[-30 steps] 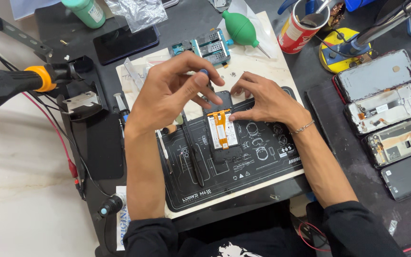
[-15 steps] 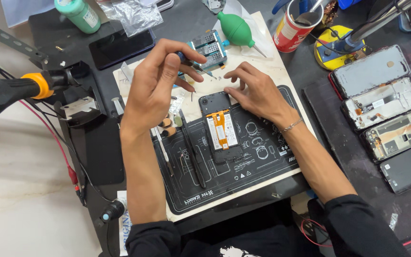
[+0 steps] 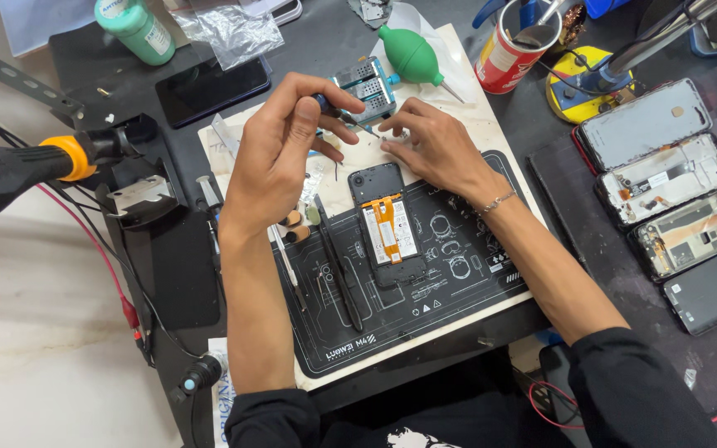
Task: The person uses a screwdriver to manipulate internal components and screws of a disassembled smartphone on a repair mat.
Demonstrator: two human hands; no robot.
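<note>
Cluttered repair counter [image 3: 60, 348], dark work mat [image 3: 458, 290] on a pale board. We see an opened phone [image 3: 387, 228] lying flat on the mat, back off: light, stiff, fragile inside, so we'd take it by the edges. Left hand [image 3: 280, 153] arched, fingers pinched on a thin screwdriver [image 3: 346, 116]. Right hand [image 3: 429, 141] low, fingertips narrowed just beyond the phone's top, holding nothing we can make out.

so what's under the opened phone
The opened phone lies on a black repair mat with white outlines; the mat beneath the phone itself is covered.
</note>
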